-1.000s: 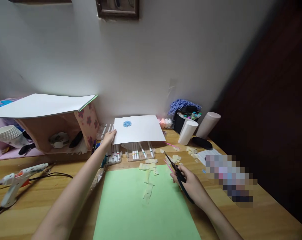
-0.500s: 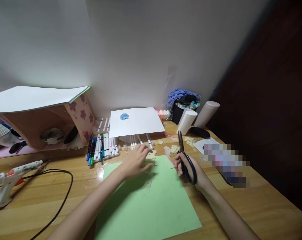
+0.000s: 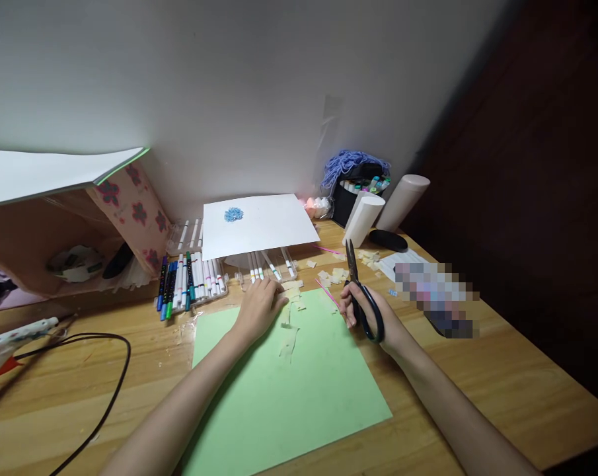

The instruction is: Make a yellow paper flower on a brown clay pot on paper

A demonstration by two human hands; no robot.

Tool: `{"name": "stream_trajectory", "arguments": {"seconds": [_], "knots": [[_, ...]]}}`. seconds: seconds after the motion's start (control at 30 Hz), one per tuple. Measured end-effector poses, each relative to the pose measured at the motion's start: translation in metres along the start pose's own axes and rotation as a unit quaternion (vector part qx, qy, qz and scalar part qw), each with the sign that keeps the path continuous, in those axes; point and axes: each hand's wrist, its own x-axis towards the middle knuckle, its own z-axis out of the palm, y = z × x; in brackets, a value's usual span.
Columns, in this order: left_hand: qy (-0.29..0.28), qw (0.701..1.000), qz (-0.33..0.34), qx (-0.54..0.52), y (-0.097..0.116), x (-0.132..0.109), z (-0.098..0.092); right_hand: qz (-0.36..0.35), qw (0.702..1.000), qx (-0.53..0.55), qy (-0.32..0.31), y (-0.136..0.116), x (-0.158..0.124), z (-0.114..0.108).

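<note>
My right hand [image 3: 373,314] grips black-handled scissors [image 3: 361,291], with the blades pointing up and away above the green sheet's right edge. The blades look nearly closed. My left hand [image 3: 259,307] rests at the far edge of the green sheet [image 3: 289,396], its fingers bent down and close together. Whatever lies under those fingertips is hidden. Pale yellow strips [image 3: 289,337] lie on the sheet just right of the left hand. A thin pink stick [image 3: 328,294] lies between the hands, near more pale scraps [image 3: 334,275].
Behind are markers [image 3: 194,284] in a clear case and a white sheet [image 3: 263,228] with a blue cluster. A white roll [image 3: 364,221] and black pen holder [image 3: 345,205] stand back right. A glue gun [image 3: 16,344] with a black cord lies left, below a flowered box [image 3: 135,211].
My left hand has moved left and its spread fingers have drawn together, uncovering strips on the green sheet. The scissors stay in my right hand. The whole view has shifted slightly.
</note>
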Motion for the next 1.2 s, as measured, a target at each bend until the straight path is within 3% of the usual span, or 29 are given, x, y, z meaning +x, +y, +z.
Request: {"name": "stream_trajectory", "arguments": {"seconds": [0.23,0.37,0.5,0.67,0.9,1.2], "knots": [[0.028,0.999,0.02,-0.026,0.002,-0.002,0.0,0.028,0.999,-0.012,-0.018,0.001,-0.002,0.006],[0.043,0.991,0.018,-0.125,0.006,-0.003,-0.003,0.05,0.997,0.02,-0.047,0.004,-0.005,0.011],[0.063,0.949,-0.057,-0.303,0.016,-0.005,-0.002,0.142,0.976,0.066,-0.151,0.005,-0.014,0.017],[0.068,0.89,-0.126,-0.433,0.021,-0.006,0.004,0.219,0.938,-0.015,-0.268,0.007,-0.03,0.015],[0.034,0.874,-0.127,-0.469,0.021,-0.004,0.005,0.169,0.926,-0.1,-0.324,0.001,-0.041,0.012],[0.017,0.861,-0.104,-0.498,0.023,-0.006,0.002,0.174,0.934,-0.078,-0.301,0.013,-0.043,0.031]]}}
